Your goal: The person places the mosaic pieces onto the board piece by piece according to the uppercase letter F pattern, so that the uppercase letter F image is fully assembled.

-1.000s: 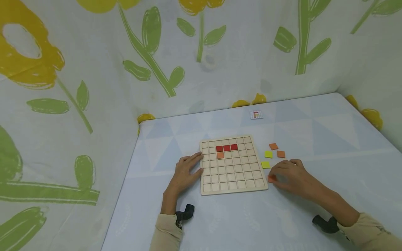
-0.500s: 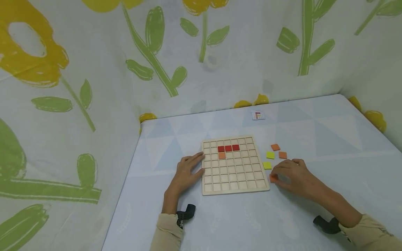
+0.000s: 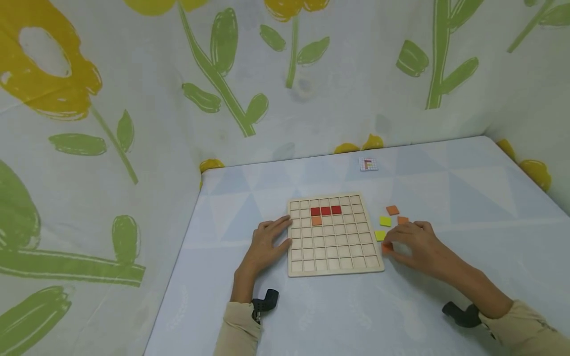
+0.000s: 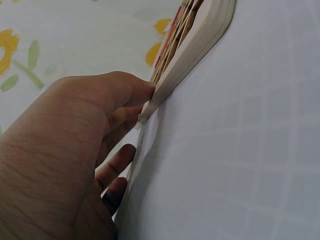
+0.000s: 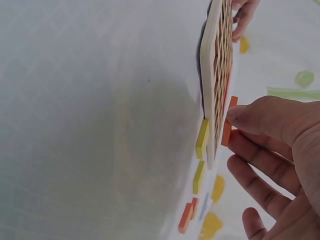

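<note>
A square wooden grid board [image 3: 334, 252] lies on the table, with three red tiles [image 3: 326, 210] in a row and one orange tile [image 3: 316, 220] below the leftmost. My left hand [image 3: 263, 247] rests at the board's left edge, thumb and fingertips touching it; the left wrist view shows the thumb on the board's rim [image 4: 192, 60]. By the board's right edge, my right hand [image 3: 416, 247] pinches another orange tile [image 5: 230, 122] between thumb and index finger, held above the tabletop. The other right fingers are loosely bent.
Two yellow tiles [image 3: 385, 221] and two more orange tiles [image 3: 392, 210] lie right of the board, close to my right hand. A small card with a coloured grid pattern [image 3: 368, 164] lies near the table's back edge. Flower-printed cloth [image 3: 338, 99] surrounds the table.
My right hand has lifted the pinched orange tile slightly and shifted a little away from me. The left hand keeps its place at the board. The head view has turned slightly left.
</note>
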### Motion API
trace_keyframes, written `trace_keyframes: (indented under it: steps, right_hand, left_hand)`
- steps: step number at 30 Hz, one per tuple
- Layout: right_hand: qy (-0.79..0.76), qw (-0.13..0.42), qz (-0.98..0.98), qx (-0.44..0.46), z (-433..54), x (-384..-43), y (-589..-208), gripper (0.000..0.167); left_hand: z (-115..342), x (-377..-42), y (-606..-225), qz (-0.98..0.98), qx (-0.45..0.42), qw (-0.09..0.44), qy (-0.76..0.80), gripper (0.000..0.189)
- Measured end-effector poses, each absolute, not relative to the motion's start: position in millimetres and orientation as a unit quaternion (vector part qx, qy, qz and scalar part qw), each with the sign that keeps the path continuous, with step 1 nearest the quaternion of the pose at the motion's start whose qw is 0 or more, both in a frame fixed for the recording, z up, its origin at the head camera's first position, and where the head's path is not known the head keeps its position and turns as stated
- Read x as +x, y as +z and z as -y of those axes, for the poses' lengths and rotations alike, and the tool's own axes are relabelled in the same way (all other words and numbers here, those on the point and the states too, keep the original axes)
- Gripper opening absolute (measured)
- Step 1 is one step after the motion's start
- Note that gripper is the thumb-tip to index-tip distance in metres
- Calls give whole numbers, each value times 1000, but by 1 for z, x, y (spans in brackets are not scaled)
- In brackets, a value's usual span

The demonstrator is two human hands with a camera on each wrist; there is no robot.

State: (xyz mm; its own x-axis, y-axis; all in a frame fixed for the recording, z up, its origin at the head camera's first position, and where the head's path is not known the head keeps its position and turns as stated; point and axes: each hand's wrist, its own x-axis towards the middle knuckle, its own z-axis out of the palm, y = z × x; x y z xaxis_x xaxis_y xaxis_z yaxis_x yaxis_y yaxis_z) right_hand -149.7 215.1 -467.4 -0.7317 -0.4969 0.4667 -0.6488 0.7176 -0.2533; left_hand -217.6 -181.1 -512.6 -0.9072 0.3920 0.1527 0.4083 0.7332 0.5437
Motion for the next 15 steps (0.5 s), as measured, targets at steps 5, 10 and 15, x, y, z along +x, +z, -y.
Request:
trace_keyframes:
  steps: [5, 10, 15]
  right_hand:
    - [210, 170, 913, 304, -212, -152, -465, 34]
    - [216, 156, 917, 296, -208, -155, -461, 32]
    - [214, 157, 917, 299, -206, -157, -459, 33]
  left_hand:
    - [181, -216, -509, 928, -218, 13, -304, 54]
    - [180, -215, -509, 929, -214, 10, -300, 54]
    - [181, -216, -511, 934, -210, 10, -289, 54]
